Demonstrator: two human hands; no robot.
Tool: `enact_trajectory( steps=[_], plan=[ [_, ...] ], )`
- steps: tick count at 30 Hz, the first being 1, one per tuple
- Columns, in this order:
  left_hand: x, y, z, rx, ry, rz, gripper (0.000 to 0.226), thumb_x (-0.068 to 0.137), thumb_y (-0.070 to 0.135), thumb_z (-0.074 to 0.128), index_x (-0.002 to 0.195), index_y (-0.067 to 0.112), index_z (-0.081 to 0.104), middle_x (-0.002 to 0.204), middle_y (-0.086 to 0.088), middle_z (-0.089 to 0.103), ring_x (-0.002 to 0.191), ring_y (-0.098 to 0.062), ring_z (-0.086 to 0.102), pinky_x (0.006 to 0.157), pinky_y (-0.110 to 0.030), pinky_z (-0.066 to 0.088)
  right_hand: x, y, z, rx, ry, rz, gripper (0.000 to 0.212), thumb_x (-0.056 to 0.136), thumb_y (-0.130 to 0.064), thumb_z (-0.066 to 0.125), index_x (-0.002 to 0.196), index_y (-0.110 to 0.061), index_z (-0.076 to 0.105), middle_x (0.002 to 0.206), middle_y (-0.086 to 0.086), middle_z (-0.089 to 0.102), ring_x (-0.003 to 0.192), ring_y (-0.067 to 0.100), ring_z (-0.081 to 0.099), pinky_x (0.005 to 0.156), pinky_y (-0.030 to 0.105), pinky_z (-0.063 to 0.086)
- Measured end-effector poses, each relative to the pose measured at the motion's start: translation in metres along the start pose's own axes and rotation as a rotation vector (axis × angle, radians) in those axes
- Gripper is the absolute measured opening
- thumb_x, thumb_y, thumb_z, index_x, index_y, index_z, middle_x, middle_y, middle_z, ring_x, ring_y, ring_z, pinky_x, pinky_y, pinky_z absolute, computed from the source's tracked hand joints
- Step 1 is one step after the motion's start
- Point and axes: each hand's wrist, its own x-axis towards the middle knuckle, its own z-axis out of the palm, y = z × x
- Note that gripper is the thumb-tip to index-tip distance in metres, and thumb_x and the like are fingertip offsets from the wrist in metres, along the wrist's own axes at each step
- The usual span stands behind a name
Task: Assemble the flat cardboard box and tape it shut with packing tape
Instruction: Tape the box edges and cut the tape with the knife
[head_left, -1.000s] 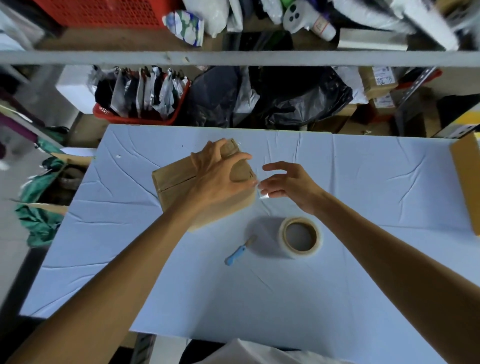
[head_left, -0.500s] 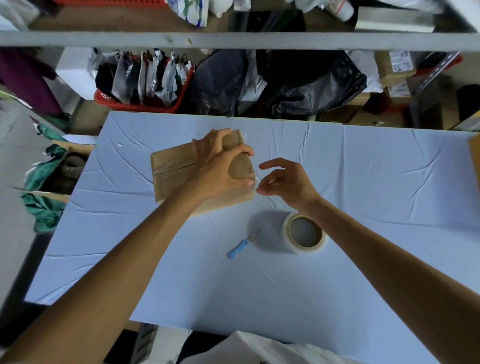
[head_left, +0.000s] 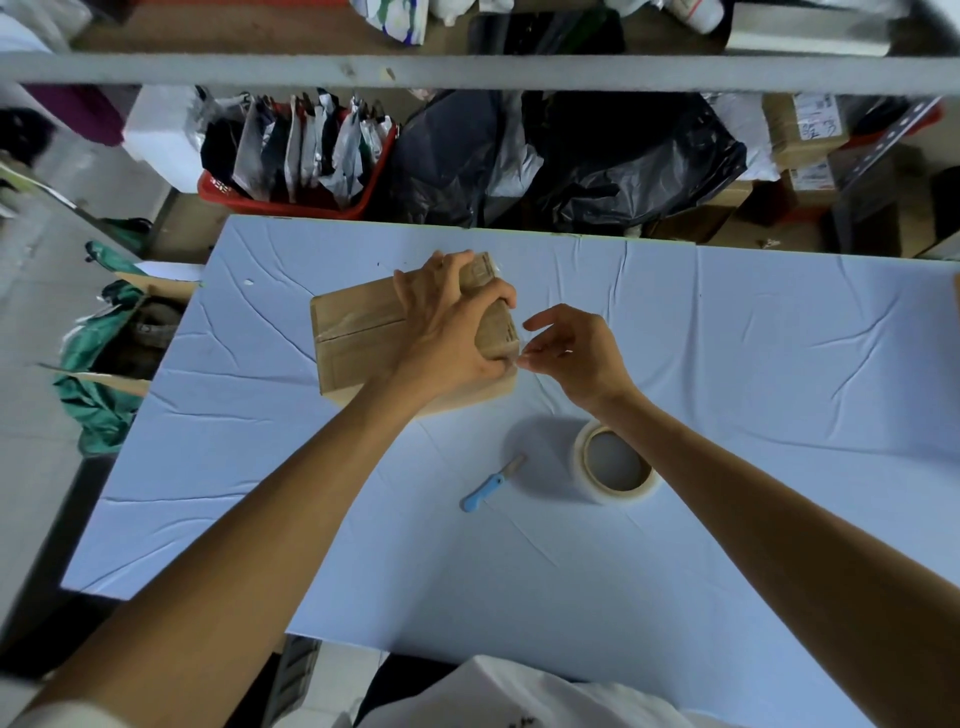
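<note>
- Work surface: pale blue table (head_left: 753, 374), creased covering; cluttered shelving with a red basket (head_left: 291, 205) and black bags (head_left: 597, 166) seen behind.
- Cardboard box (head_left: 358, 338): laid on the table's far centre, top seam taped.
- Left hand (head_left: 447, 327): clasped over the box's right end.
- Right hand (head_left: 576, 353): fingertips pinched at the box's right edge; what is pinched cannot be told.
- Tape roll (head_left: 615, 465): set flat, near the right wrist.
- Blue-handled cutter (head_left: 491, 491): laid just left of the roll.

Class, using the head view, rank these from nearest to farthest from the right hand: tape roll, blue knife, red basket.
From the right hand:
1. Tape roll, just below the wrist.
2. Blue knife, left of the roll.
3. Red basket, beyond the table's far-left edge.
</note>
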Motion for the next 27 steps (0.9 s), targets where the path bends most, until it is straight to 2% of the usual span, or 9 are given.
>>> enact_trajectory(
  steps=[5,8,12,17,19,21,23,25,27],
  plan=[
    [-0.001,0.001,0.002,0.015,0.014,0.006,0.056,0.057,0.055,0.074,0.106,0.034,0.058,0.137,-0.01,0.037,0.132,-0.032,0.031,0.106,-0.057,0.022,-0.002,-0.003,-0.002,-0.037,-0.005,-0.021,0.026,0.071,-0.001,0.078,0.095,-0.007,0.067,0.072,-0.001,0.069,0.057,-0.002,0.062,0.058,0.008,0.046],
    [-0.003,-0.002,0.004,0.001,0.022,-0.003,0.06,0.055,0.059,0.069,0.11,0.036,0.056,0.138,-0.01,0.039,0.134,-0.033,0.03,0.108,-0.058,0.021,-0.009,-0.003,0.0,-0.113,0.121,-0.005,0.03,0.074,0.01,0.063,0.099,-0.008,0.065,0.085,0.007,0.069,0.074,0.012,0.066,0.066,0.022,0.054],
    [-0.004,-0.004,0.007,0.025,0.027,-0.006,0.068,0.052,0.064,0.065,0.114,0.038,0.052,0.139,-0.01,0.039,0.134,-0.035,0.03,0.107,-0.06,0.021,-0.026,0.001,-0.004,-0.204,0.291,0.116,0.026,0.08,0.001,0.054,0.101,-0.009,0.066,0.089,0.006,0.069,0.084,0.022,0.064,0.079,0.036,0.055],
    [-0.001,-0.007,0.011,0.073,0.049,0.011,0.07,0.052,0.064,0.068,0.114,0.038,0.051,0.136,-0.011,0.041,0.13,-0.036,0.035,0.105,-0.063,0.022,-0.046,-0.009,0.001,-0.176,0.166,0.087,0.02,0.081,-0.007,0.059,0.091,-0.012,0.075,0.08,-0.001,0.072,0.078,0.012,0.067,0.063,0.004,0.044],
    [-0.001,-0.006,0.011,0.071,0.061,0.013,0.068,0.052,0.063,0.069,0.113,0.038,0.052,0.135,-0.011,0.041,0.129,-0.036,0.036,0.105,-0.064,0.022,-0.048,-0.016,0.006,-0.142,0.146,0.054,0.017,0.082,-0.007,0.06,0.085,-0.013,0.075,0.075,-0.005,0.067,0.07,0.007,0.06,0.057,0.0,0.039],
    [-0.002,-0.006,0.012,0.062,0.075,0.015,0.066,0.053,0.063,0.069,0.112,0.038,0.052,0.134,-0.011,0.042,0.129,-0.036,0.036,0.105,-0.064,0.022,-0.048,-0.022,0.011,-0.135,0.135,0.0,0.029,0.08,-0.004,0.057,0.057,-0.021,0.054,0.053,-0.013,0.048,0.052,0.003,0.042,0.05,0.006,0.033],
    [-0.002,-0.007,0.012,0.045,0.085,0.021,0.067,0.052,0.061,0.07,0.112,0.037,0.053,0.135,-0.012,0.042,0.13,-0.036,0.036,0.105,-0.063,0.019,-0.048,-0.028,0.014,-0.103,0.126,-0.017,0.042,0.079,-0.002,0.056,0.053,-0.029,0.037,0.044,-0.011,0.035,0.045,-0.002,0.041,0.047,0.006,0.032],
    [-0.003,-0.006,0.013,0.023,0.086,0.016,0.069,0.05,0.057,0.074,0.113,0.036,0.054,0.137,-0.012,0.042,0.132,-0.037,0.034,0.107,-0.062,0.015,-0.045,-0.031,0.015,-0.099,0.103,-0.031,0.029,0.08,-0.004,0.057,0.055,-0.017,0.052,0.045,-0.006,0.045,0.045,0.001,0.042,0.049,0.009,0.032],
    [-0.005,-0.005,0.013,0.026,0.083,0.01,0.072,0.049,0.058,0.077,0.114,0.037,0.055,0.139,-0.011,0.041,0.134,-0.036,0.033,0.107,-0.061,0.016,-0.042,-0.033,0.019,-0.108,0.103,-0.037,0.015,0.08,-0.009,0.059,0.067,-0.004,0.066,0.055,0.005,0.058,0.05,0.01,0.042,0.053,0.025,0.037]
  ],
)
